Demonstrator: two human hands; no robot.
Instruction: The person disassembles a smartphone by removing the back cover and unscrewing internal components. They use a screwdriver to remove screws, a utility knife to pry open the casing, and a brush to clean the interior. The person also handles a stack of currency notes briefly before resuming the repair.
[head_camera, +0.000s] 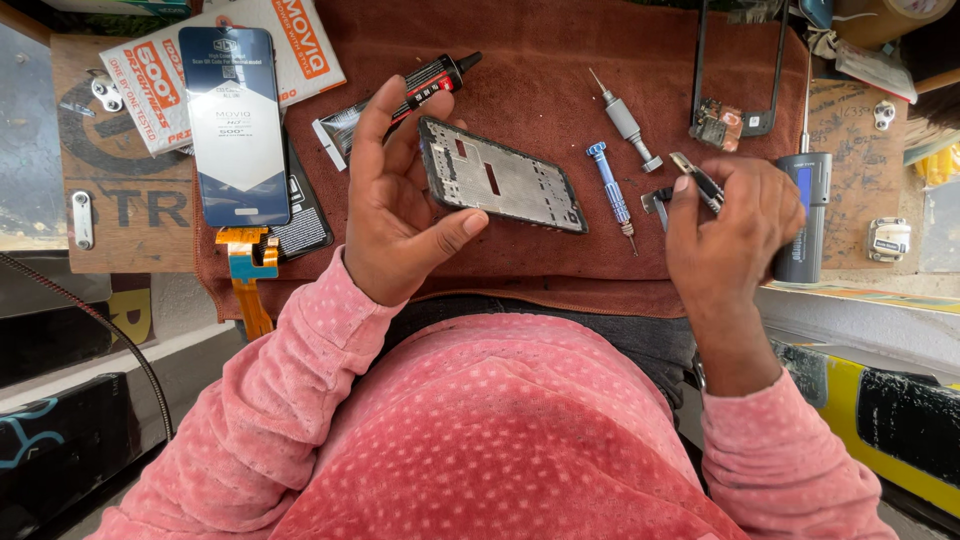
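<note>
A: A brown cloth covers the bench across the upper half of the frame, with a worn board at upper left and cluttered edges at far right.

B: And the hands?

A: The left hand, centre-left, is loosely open, fingers curled upward. It props the near left end of a phone frame, which lies slanted on the cloth toward the centre.

B: The right hand?

A: The right hand, at right of centre, is closed on tweezers, their tips poking out toward the upper left. Just beside its knuckles stands a dark grey tool with a thin probe pointing up.

B: What lies between the hands?

A: A blue screwdriver, tip toward the bottom, and above it a grey screwdriver. Both rest on the cloth, apart from the frame.

B: Anything above the left hand?

A: A glue tube, black and red, running diagonally behind the fingers. At upper left a new screen with an orange flex cable lies on its white box. At upper right, a small circuit board.
</note>
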